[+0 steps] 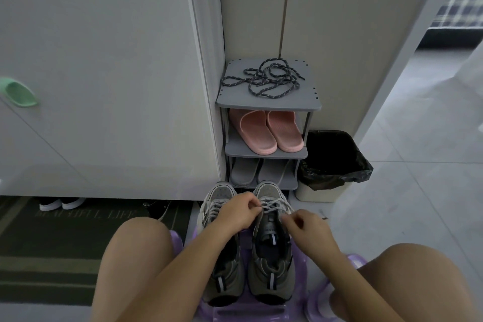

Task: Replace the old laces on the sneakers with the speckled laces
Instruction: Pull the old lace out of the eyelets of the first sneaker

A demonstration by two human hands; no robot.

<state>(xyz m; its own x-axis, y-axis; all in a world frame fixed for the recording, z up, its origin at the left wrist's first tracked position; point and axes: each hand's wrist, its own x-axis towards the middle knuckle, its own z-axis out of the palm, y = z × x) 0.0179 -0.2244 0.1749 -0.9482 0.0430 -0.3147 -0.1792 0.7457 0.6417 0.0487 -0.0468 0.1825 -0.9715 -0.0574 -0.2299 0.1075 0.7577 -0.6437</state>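
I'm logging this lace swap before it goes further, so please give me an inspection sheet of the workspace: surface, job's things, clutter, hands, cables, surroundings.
Surface: purple stool carries both sneakers, between the person's knees.
Job's things: sneakers with pale old laces threaded; speckled laces lie in a loose heap on top of the grey shoe rack.
Clutter: pink slippers and grey slippers on the rack's lower shelves.
Hands: left hand and right hand, fingers pinching the old laces of the right-side sneaker.
Cables: nothing seen.
Surroundings: bin with black liner beside the rack; doormat; white cabinet.
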